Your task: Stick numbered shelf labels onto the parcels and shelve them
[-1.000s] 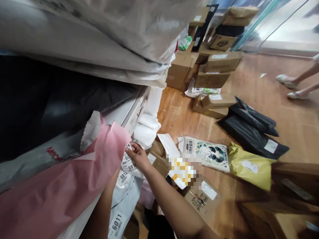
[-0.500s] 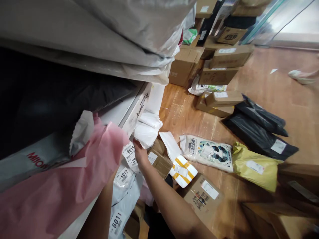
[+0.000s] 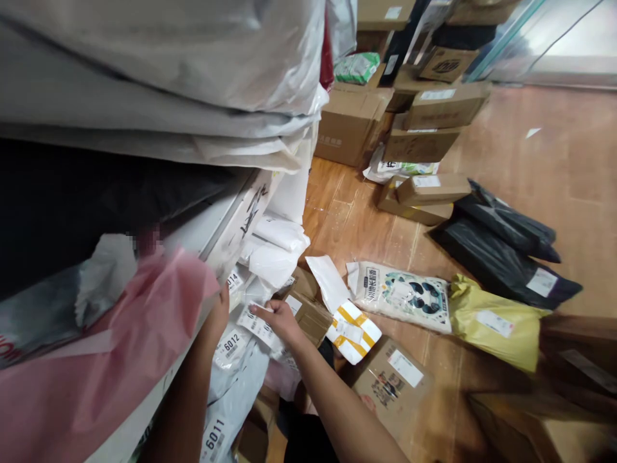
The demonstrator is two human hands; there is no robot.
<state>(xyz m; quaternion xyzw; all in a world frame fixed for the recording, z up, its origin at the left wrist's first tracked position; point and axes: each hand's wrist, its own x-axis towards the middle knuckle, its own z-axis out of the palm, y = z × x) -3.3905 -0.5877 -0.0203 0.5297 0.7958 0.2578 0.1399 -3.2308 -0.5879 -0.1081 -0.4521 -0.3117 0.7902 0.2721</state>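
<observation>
My right hand (image 3: 283, 318) is closed on a strip of printed number labels (image 3: 258, 326), pinched between thumb and fingers. To its left, my left hand (image 3: 220, 314) is upright beside the shelf edge, close to a white package with a label (image 3: 233, 280) ending in "014"; its fingertips are mostly hidden. Below the hands lie a clear-wrapped package labelled 6012 (image 3: 228, 352) and a pale plastic mailer labelled 6011 (image 3: 216, 429). White wrapped packages (image 3: 274, 254) stand just beyond the hands.
A shelf edge (image 3: 243, 215) with handwriting runs along the left, with pink plastic (image 3: 139, 334) and grey bags (image 3: 193, 58) overhanging it. On the wooden floor lie cartons (image 3: 393, 379), a panda-print bag (image 3: 405, 294), a yellow mailer (image 3: 491, 321) and black bags (image 3: 506, 244).
My right hand has drawn back from the white packages, and the label strip has moved down with it and tilted. A label ending in "014" now shows. My left hand has come into sight.
</observation>
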